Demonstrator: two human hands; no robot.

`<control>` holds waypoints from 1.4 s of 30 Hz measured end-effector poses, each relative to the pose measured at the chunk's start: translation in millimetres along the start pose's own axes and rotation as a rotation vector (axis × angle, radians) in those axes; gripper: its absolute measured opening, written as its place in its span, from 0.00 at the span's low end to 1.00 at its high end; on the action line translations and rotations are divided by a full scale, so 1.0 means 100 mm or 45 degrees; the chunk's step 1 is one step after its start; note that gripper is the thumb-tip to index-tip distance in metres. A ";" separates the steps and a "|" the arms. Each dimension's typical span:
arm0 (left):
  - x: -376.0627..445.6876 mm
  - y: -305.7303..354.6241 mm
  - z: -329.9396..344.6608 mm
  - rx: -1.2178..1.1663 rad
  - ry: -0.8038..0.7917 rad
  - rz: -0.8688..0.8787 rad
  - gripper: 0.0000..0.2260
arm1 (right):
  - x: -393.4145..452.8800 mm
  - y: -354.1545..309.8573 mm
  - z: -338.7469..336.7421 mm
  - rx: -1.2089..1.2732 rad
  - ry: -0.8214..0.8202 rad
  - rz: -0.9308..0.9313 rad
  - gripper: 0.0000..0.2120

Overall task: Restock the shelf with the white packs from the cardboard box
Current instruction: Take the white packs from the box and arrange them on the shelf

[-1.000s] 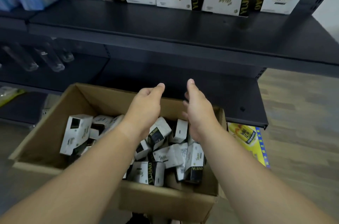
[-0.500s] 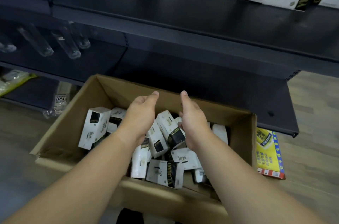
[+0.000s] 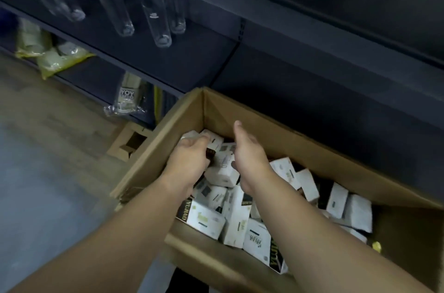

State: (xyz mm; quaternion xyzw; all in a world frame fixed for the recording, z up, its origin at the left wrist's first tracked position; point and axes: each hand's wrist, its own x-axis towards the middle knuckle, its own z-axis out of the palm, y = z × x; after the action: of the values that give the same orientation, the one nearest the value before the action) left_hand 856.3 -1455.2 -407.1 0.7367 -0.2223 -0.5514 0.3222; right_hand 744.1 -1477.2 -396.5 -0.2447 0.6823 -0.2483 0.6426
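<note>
Both hands are down inside the cardboard box (image 3: 288, 146), at its far left corner. Left hand (image 3: 189, 158) has its fingers curled over a white pack (image 3: 212, 140) lying near the box's left wall, gripping it from above; the fingertips are hidden behind the pack, so how tightly it is held cannot be told. Right hand (image 3: 249, 151) sits just beside it, edge-on, thumb up and pointing toward the far wall of the box, fingers fairly straight and loosely spread, with another white pack (image 3: 222, 172) under its palm side; whether it touches that pack is unclear, and it grips nothing that shows.

Between and below the two forearms, more white packs (image 3: 237, 218) lie jumbled in the box, some flat, some on edge, several with a black side panel carrying gold lettering. The heap spreads toward the box's right side, where a few packs stand nearly upright.

Beyond the box runs a dark metal shelf (image 3: 312, 105), its surface just behind the far cardboard wall. On the shelf section to the left lie several clear bottles (image 3: 158, 21). Lower left, yellow-green bags (image 3: 55, 59) rest on a lower shelf, and a clear-wrapped packet (image 3: 127, 98) hangs over its edge. A small cardboard insert (image 3: 131, 142) lies on the wooden floor (image 3: 48, 112) beside the box.
</note>
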 end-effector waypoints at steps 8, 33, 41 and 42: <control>0.44 -0.15 -0.15 0.084 0.054 -0.086 0.22 | 0.38 0.11 0.45 -0.096 -0.042 0.164 0.31; 0.73 -0.18 -0.03 0.452 0.031 -0.035 0.32 | 0.76 0.31 0.66 0.129 -0.089 0.312 0.18; 0.69 -0.12 -0.04 0.498 0.057 0.006 0.36 | 0.58 0.13 0.70 0.157 -0.021 0.222 0.32; 0.67 -0.10 -0.03 0.527 0.039 0.028 0.36 | 0.55 0.13 0.68 0.160 -0.019 0.210 0.32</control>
State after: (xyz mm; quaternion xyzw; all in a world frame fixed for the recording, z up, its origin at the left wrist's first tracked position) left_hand 878.6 -1493.2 -459.0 0.7932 -0.3337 -0.4790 0.1732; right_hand 809.1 -1505.4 -450.1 -0.1488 0.6783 -0.2349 0.6801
